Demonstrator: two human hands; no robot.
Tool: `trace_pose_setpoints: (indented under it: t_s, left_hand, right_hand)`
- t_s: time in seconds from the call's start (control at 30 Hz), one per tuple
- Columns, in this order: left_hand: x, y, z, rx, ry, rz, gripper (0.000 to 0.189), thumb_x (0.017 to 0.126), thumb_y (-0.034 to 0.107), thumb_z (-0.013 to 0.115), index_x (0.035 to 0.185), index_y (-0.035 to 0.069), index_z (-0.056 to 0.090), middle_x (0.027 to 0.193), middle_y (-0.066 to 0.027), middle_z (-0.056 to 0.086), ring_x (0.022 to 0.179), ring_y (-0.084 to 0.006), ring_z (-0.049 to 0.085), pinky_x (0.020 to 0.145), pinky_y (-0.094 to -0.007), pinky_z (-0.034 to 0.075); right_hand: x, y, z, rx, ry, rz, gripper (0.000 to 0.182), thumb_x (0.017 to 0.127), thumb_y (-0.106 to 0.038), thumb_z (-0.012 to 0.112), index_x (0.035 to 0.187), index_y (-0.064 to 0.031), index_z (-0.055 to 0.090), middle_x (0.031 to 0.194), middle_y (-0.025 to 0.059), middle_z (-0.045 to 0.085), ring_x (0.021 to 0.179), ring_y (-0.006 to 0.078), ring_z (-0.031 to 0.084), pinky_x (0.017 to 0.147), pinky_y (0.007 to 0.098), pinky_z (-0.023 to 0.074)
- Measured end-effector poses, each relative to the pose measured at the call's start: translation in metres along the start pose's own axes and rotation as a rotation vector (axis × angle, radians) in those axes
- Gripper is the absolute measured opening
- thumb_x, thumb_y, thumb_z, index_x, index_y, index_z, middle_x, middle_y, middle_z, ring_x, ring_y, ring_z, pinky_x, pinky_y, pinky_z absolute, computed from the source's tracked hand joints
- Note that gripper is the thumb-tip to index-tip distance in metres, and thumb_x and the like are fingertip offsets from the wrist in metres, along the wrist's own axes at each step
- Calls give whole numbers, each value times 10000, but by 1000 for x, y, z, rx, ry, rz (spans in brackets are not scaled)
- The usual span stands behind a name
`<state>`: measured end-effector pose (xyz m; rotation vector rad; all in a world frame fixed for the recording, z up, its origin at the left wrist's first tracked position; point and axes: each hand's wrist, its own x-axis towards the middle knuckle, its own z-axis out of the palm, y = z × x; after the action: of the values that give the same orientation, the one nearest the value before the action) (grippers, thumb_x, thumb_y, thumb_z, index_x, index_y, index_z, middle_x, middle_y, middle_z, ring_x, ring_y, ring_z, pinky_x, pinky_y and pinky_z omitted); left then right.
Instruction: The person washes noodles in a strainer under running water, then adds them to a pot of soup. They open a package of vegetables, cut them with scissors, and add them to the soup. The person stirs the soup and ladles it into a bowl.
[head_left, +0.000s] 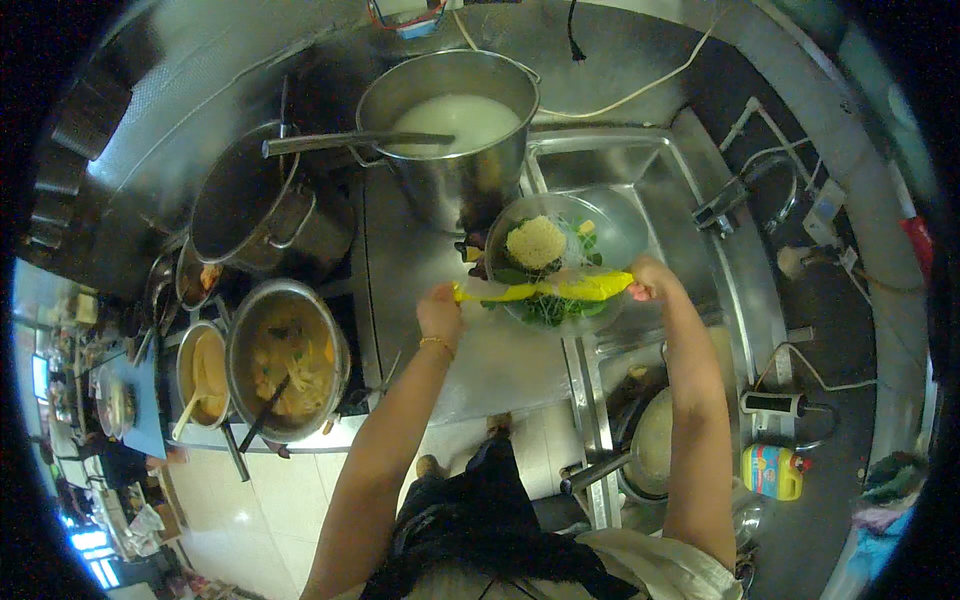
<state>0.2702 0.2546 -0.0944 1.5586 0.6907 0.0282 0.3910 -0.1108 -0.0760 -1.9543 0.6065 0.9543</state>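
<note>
A yellow plastic packet (592, 286) with a clear section is stretched between my two hands. At one end of it my left hand (441, 319), with a thin bracelet at the wrist, grips the packet. My right hand (652, 279) pinches the other end. Below the packet is a see-through bowl (626, 217), resting across the steel counter and the sink edge. Inside it lie a pale clump of what looks like dry noodles (536, 242) and leafy greens (555, 309), with thin white strands among them. The packet covers part of the greens.
A tall steel pot (469, 184) of whitish liquid holds a long metal handle. To the left stand a deep dark pot (315, 229), a pot of stew (296, 360) and a smaller sauce pot (202, 367). Sink basins (600, 161), a faucet (724, 206) and a yellow bottle (772, 472) are right.
</note>
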Motion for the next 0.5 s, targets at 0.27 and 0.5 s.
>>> trace_pose_setpoints:
  t_s: [0.27,0.5]
  left_hand:
    - [-4,22,-25,-127,-39,166,320,916,323,516,988,23,598,715,-50,593,546,-133,551,437,-278,439]
    - [-86,15,-96,-283,-342,-78,378,940,392,471,1149,83,532,981,-51,612,764,-130,589,616,-271,480]
  right_hand:
    - [-89,-4,-1,-69,75,-305,137,885,-217,511,945,-109,570,772,2,566,580,82,519,483,273,498]
    - [-166,112,85,550,482,-695,89,898,-130,517,962,-87,473,872,-14,527,752,89,552,580,251,537]
